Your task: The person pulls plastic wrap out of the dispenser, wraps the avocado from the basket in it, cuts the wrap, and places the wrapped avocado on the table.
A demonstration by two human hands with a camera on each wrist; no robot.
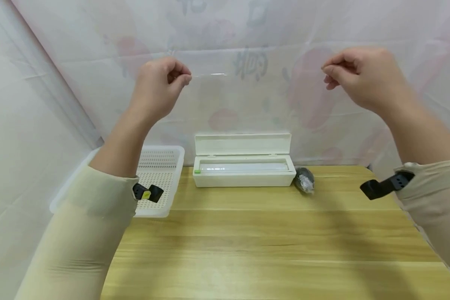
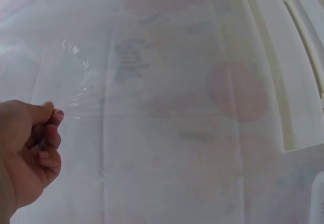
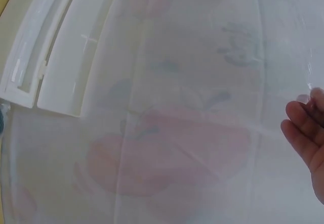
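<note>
Both hands are up near the top of the frame, and I've got a sheet of cling film (image 1: 243,121) stretched between them. My left hand (image 1: 159,89), upper left, has thumb and forefinger pinched tight on one top corner; the crinkled film (image 2: 76,90) shows clearly at my fingertips in the left wrist view. My right hand (image 1: 360,77), upper right, has its fingers curled together as if pinching the other corner, though the film itself barely shows there. The sheet hangs in front of the open cling film dispenser (image 1: 243,166) at the back of the wooden table (image 1: 266,241). I'd say I'm mid-pull, drawing out a length. Next, I reckon, calls for keeping it taut and level while getting it cut at the dispenser's edge.
</note>
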